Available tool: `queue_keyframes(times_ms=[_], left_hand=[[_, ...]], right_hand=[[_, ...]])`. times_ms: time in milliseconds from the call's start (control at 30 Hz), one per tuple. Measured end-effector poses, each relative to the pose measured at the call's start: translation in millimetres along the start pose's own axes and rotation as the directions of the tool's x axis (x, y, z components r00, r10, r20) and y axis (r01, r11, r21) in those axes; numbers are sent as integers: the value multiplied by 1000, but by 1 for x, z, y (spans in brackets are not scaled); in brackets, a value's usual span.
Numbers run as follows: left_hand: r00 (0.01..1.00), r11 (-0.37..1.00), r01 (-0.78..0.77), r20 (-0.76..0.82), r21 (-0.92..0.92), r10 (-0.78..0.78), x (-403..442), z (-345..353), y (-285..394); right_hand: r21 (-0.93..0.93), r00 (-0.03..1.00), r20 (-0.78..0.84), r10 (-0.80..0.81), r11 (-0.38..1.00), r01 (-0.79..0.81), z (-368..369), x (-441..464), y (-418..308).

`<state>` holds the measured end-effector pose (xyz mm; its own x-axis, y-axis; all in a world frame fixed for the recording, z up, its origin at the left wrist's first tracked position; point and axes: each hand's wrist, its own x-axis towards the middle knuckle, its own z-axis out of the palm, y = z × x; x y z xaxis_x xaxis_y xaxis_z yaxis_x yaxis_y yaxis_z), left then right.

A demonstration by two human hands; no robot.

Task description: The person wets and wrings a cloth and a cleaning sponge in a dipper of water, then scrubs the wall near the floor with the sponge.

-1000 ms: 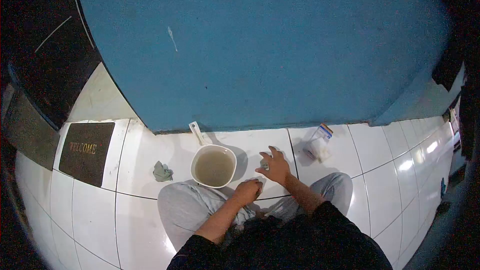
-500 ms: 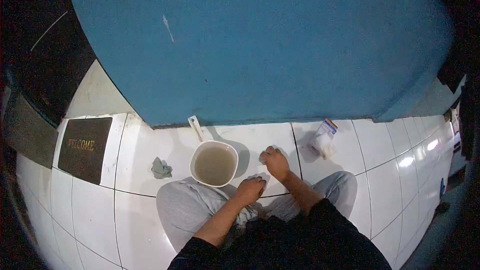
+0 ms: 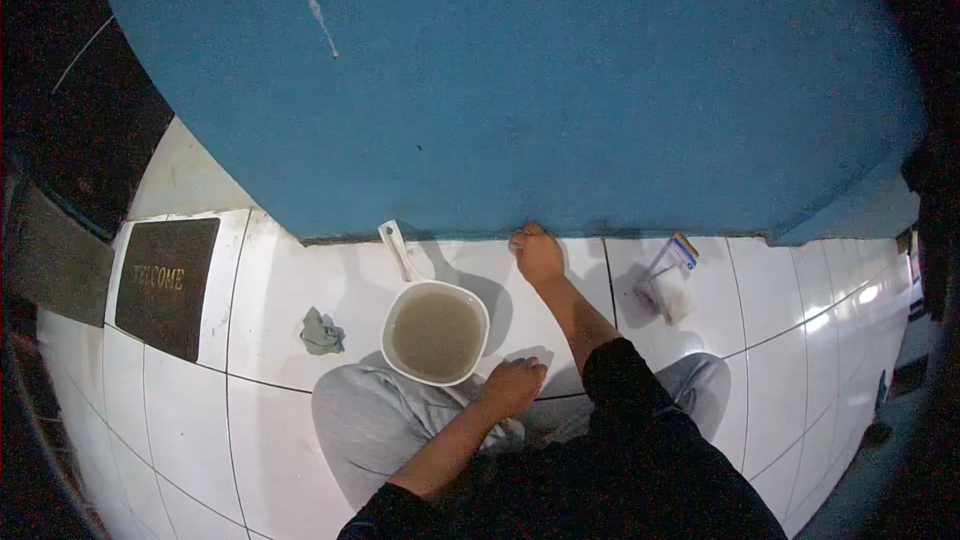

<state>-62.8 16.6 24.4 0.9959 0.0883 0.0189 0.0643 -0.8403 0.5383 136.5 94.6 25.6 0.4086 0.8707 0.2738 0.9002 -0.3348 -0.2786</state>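
Observation:
My right hand (image 3: 541, 256) is at the foot of the blue wall (image 3: 560, 120), its fingers curled in a closed grip near the floor. Whatever lies in that grip is too small or hidden to name. My left hand (image 3: 513, 386) rests low in front of my lap, fingers bent and closed; what they hold, if anything, is hidden. Just left of both hands stands a white water dipper (image 3: 484, 342) with cloudy greyish-brown water (image 3: 435, 335) in it. The dipper's handle (image 3: 399, 251) points toward the wall.
A crumpled grey cloth (image 3: 322, 332) lies on the white tiled floor (image 3: 270, 290) left of the dipper. On the right is a clear plastic packet (image 3: 668, 290) with a blue and yellow top. A dark WELCOME mat (image 3: 168, 288) lies far left. My grey-trousered legs (image 3: 370, 430) are folded in front.
My right hand has moved forward from the floor tiles to the base of the wall. My left hand has shifted slightly right and down. The view has moved a little.

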Motion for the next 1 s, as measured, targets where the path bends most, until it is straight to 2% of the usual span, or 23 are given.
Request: queue_keyframes(times_ms=[67, 100, 167, 267, 333, 433, 500, 600, 700, 900, 967, 1000], left_hand=[[994, 999, 12, -107, -46, -17, 1, 5, -1], [994, 999, 13, -109, -41, -17, 0, 1, 0], [998, 998, 55, -9, -21, -55, 0, -7, 2], [998, 998, 60, 1, -20, -60, -1, -10, 3], [997, 997, 72, -18, 7, -72, -4, -11, 6], [996, 996, 79, -38, 47, -77, -8, -13, 10], [997, 996, 72, -44, 61, -69, -8, -20, 13], [996, 996, 83, -37, 27, -82, -8, -27, 19], [995, 996, 86, -50, 27, -85, -7, -22, 14], [996, 996, 84, 10, 5, -84, -3, 0, 0], [992, 999, 4, -129, -40, -9, -5, 3, -4], [992, 999, 4, -128, -33, -8, -3, 1, -4]], right_hand=[[-38, 998, 9, -56, 998, 56, -5, 0, 2], [-4, 994, 111, -4, 1000, 5, -10, -4, -2], [23, 976, 211, 45, 998, -51, -20, -17, -7], [-50, 983, 182, -21, 998, 30, -29, -54, -4], [-54, 966, 196, -168, 982, 181, -40, -81, -5], [14, 947, 248, -204, 978, 207, -53, -123, -10], [68, 935, 204, -291, 957, 283, -52, -140, -10], [157, 938, 171, -302, 948, 276, -53, -132, -8], [126, 946, 105, -307, 947, 294, -23, -109, 2], [-55, 989, 93, -113, 991, 118, -5, -30, -11], [-116, 993, 101, -62, 991, 74, 1, -12, -14], [-65, 1000, 19, -22, 998, 23, 6, -6, -14]])
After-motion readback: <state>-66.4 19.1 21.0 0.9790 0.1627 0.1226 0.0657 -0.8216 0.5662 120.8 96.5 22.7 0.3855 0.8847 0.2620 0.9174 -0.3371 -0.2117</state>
